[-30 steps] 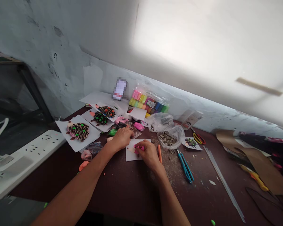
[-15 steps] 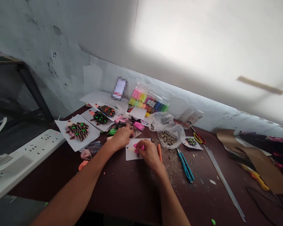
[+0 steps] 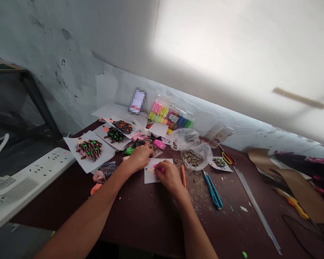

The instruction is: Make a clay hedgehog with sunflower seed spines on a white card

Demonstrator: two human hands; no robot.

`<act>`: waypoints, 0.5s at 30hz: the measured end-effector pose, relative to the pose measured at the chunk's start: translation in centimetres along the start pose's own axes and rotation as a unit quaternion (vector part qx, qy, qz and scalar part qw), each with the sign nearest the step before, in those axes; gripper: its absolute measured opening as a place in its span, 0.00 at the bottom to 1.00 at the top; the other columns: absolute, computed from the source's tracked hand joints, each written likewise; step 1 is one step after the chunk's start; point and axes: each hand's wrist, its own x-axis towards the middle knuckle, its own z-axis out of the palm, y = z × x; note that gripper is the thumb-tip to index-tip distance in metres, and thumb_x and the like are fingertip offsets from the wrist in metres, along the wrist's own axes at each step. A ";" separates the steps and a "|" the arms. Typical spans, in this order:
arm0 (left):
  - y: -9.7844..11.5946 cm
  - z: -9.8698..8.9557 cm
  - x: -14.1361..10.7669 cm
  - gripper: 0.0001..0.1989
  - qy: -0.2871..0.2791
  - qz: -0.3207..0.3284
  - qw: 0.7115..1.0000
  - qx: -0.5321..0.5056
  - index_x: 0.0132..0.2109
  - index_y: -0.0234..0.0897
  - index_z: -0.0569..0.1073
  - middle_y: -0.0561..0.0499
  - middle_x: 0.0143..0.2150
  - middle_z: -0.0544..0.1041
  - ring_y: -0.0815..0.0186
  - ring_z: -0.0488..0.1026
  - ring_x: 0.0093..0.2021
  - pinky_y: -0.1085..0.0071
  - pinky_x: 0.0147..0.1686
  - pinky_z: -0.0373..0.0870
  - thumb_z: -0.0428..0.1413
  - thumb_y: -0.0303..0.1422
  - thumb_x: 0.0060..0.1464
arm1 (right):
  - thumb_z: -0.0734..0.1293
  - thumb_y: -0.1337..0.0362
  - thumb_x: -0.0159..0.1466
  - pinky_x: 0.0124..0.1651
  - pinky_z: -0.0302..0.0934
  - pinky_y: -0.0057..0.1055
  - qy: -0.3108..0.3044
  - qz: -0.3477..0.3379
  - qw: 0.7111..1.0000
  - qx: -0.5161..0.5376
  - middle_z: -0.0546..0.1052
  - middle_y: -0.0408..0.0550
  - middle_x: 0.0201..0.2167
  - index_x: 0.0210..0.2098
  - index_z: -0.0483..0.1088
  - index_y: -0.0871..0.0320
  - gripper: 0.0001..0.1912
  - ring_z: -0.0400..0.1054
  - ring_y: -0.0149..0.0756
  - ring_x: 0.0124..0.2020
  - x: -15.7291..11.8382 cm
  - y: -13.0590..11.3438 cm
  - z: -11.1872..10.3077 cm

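Observation:
A small white card (image 3: 149, 178) lies on the dark table with bright pink clay (image 3: 158, 167) on it. Over the card, my right hand (image 3: 167, 175) has its fingers pinched together on the pink clay, which they partly cover. My left hand (image 3: 139, 157) rests just beyond the card's upper left, among bags of clay, fingers apart and seemingly holding nothing. Close to it are a green clay lump (image 3: 128, 150) and a packet of pink clay (image 3: 159, 144). An orange stick-shaped tool (image 3: 183, 176) lies right of my right hand.
Sheets with seed-covered hedgehog figures (image 3: 89, 150) lie at the left, near a white power strip (image 3: 47, 169). A bag of striped seeds (image 3: 192, 158), a teal cutter (image 3: 213, 190), scissors (image 3: 228, 157) and clear glue sticks (image 3: 257, 210) are at the right. Packed coloured clay (image 3: 172, 117) stands behind.
My right fingers have shifted slightly on the pink clay. My left hand stays in place, and the view has moved only a little.

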 end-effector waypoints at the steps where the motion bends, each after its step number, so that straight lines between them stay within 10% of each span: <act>1: 0.0 0.0 0.0 0.13 0.001 -0.001 1.000 0.000 0.43 0.38 0.78 0.43 0.47 0.78 0.56 0.73 0.50 0.65 0.49 0.68 0.53 0.27 0.54 | 0.67 0.74 0.59 0.35 0.54 0.26 0.001 -0.002 1.000 0.000 0.75 0.45 0.31 0.32 0.77 0.57 0.08 0.65 0.31 0.31 0.0 0.0 0.0; 15: -0.2 0.2 0.0 0.13 0.003 -0.004 1.000 0.000 0.42 0.38 0.77 0.45 0.46 0.78 0.57 0.73 0.49 0.66 0.49 0.68 0.53 0.24 0.51 | 0.65 0.72 0.61 0.34 0.53 0.26 0.038 0.002 0.999 0.020 0.74 0.44 0.28 0.32 0.77 0.57 0.09 0.64 0.30 0.29 0.1 0.3 0.0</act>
